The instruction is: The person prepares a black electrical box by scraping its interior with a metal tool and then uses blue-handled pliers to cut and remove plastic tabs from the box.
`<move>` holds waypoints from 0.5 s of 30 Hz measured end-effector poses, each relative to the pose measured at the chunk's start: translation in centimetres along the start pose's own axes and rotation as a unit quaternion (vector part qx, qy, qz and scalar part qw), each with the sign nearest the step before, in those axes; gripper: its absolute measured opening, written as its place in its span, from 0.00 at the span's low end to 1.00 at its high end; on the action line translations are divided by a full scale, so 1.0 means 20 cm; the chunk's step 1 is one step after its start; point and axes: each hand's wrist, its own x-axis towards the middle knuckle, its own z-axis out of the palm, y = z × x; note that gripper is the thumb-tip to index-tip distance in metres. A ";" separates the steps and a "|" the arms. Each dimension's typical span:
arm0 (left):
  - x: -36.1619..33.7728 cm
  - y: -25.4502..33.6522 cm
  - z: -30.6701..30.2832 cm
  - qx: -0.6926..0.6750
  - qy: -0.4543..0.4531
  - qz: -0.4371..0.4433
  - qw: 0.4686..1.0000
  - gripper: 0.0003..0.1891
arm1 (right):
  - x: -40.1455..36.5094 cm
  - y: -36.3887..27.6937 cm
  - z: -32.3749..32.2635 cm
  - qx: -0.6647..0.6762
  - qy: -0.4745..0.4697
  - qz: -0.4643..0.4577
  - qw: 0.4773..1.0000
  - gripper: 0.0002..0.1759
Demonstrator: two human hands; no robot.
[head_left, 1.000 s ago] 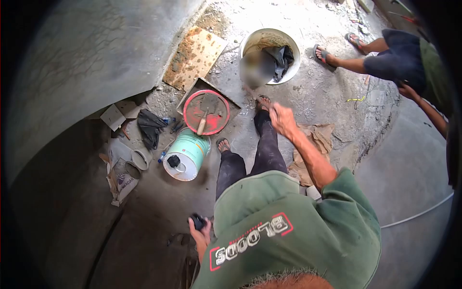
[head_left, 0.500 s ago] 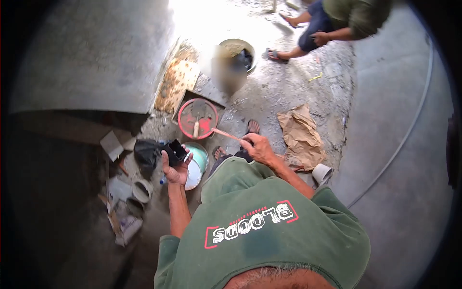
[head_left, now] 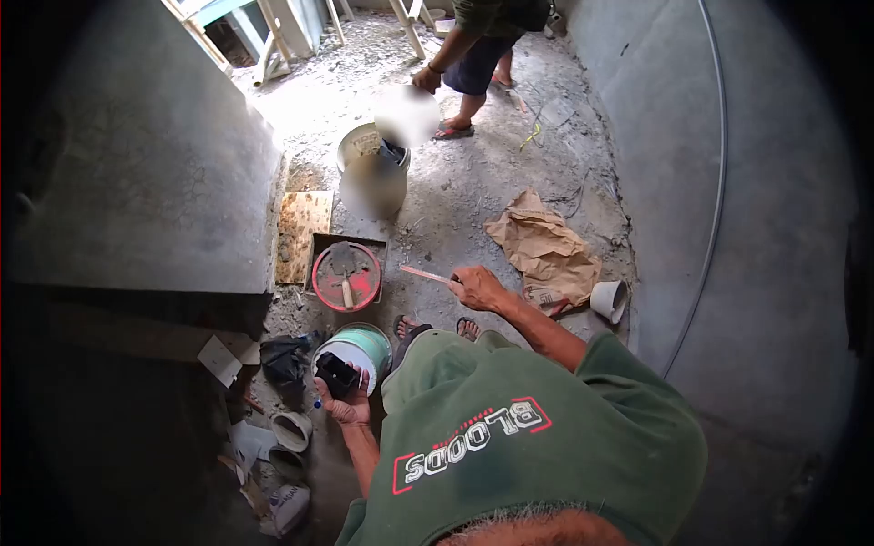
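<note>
The black box [head_left: 337, 375] sits in the left hand [head_left: 346, 408], up against the palm and fingers. That hand is turned up and cupped around the box, with its thumb on the left side. Both are in front of the white top of the green bucket [head_left: 373, 340] (I cannot tell if they touch it). The thin stick [head_left: 424, 274] pokes out from the right hand [head_left: 477, 288], pointing left toward the red tub [head_left: 319, 280]. The right fingers are closed around its near end. The stick looks pinkish, and its tip is well apart from the black box.

The left arm is bent and comes up from the bottom. The right arm reaches up and to the left from a green sleeve, and the right hand is held out in front of the body.

The red tub has gray stuff in it, and a trowel [head_left: 347, 292] lies there with its handle toward the person. The tub is in a square tray [head_left: 381, 247], near a spotty board [head_left: 305, 223]. A black bag [head_left: 284, 360] is left of the green bucket. Crumpled brown paper [head_left: 551, 244] is on the dusty floor, with a white pot [head_left: 608, 302] just beside it. Farther off is a big pail [head_left: 361, 146], partly blurred. Another person [head_left: 482, 59] stands near it in sandals. A long gray hose [head_left: 718, 155] runs down the right side of the room.
</note>
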 end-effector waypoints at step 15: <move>-0.52 -0.33 -0.03 -0.070 -0.073 0.093 0.990 0.32 | -0.57 0.89 0.15 -0.037 0.032 0.028 0.998 0.14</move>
